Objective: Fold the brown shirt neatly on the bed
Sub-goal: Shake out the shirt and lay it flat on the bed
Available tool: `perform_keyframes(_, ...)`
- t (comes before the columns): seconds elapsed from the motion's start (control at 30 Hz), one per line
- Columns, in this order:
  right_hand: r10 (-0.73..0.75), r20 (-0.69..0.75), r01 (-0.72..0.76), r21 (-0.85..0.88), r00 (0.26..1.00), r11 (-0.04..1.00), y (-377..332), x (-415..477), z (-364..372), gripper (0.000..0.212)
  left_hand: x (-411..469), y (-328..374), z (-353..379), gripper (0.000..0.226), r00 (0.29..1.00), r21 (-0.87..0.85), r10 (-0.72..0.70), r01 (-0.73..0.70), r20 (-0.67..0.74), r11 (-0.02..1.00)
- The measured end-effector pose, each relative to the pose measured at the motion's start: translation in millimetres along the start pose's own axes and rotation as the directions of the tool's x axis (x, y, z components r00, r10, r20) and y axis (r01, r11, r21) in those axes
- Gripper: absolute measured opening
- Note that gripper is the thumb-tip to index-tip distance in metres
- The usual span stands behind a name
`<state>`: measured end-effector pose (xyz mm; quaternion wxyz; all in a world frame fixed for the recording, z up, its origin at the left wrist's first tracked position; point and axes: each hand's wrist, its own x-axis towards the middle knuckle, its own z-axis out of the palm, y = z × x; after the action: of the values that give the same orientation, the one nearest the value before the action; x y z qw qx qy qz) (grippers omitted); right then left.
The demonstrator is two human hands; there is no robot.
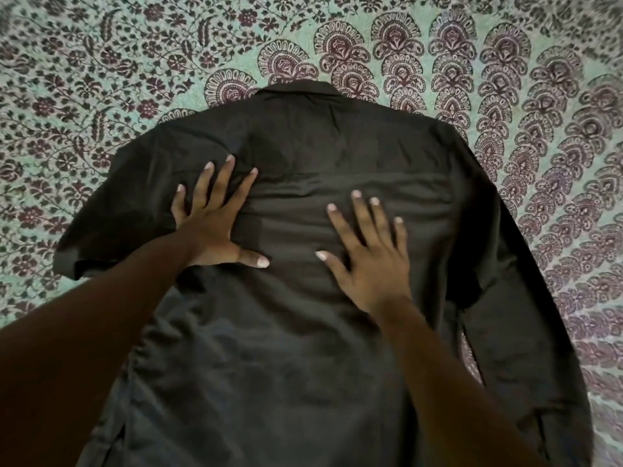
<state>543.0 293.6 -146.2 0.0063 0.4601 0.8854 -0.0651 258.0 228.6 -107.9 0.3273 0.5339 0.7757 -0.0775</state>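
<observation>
Across the bed (84, 96), which is covered by a pale green bedspread (556, 96) printed with dark maroon flowers and fan shapes, the brown shirt (303, 348) is laid out flat and unfolded. Its collar (300, 88) is turned toward the far side and its hem is cut off by the near edge of the view. What looks like the back panel is uppermost, and a seam is seen running across it below the shoulders. A short sleeve (108, 217) is spread out to the left side. On the right side the cloth is darker and creased, and how the other sleeve lies cannot be told; a small patch of bedspread is seen through a gap there. The left hand (215, 224) is placed palm down on the upper left part of the shirt, fingers straight and fanned apart, nothing grasped. The right hand (371, 261) is pressed flat near the middle of the back, fingers likewise straight and splayed, nothing gripped. Shallow wrinkles are seen in the fabric between the two hands. Both bare forearms are stretched in from the near edge over the lower part of the garment.
</observation>
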Motion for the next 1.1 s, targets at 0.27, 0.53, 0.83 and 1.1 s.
perform_keyframes(0.27, 0.354, -0.071, -0.346, 0.108, 0.933, 0.932, 40.8, -2.9, -12.8, 0.082, -2.0, 0.3, 2.6, 0.151, 0.999, 0.003, 0.0, 0.0, -0.053, 1.0)
perform_keyframes(0.53, 0.206, 0.038, -0.207, 0.023, 0.978, 0.978, 24.9, -76.2, -3.9, 0.08, -29.6, 13.5, 19.0, 0.113, 0.985, 0.098, -0.021, 0.038, -0.171, 0.994)
perform_keyframes(0.83, 0.002, 0.046, -0.006, 0.088, 0.999, 0.996, -34.7, -100.6, -14.0, 0.08, -169.0, 14.5, 155.0, 0.073, 0.869, 0.111, 0.005, 0.058, -0.495, 0.992)
perform_keyframes(1.1, 0.218, 0.09, -0.22, 0.013, 0.972, 0.975, 3.6, -156.7, -3.9, 0.084, -215.5, -13.2, 191.4, 0.088, 0.819, 0.005, -0.163, 0.199, -0.55, 0.98)
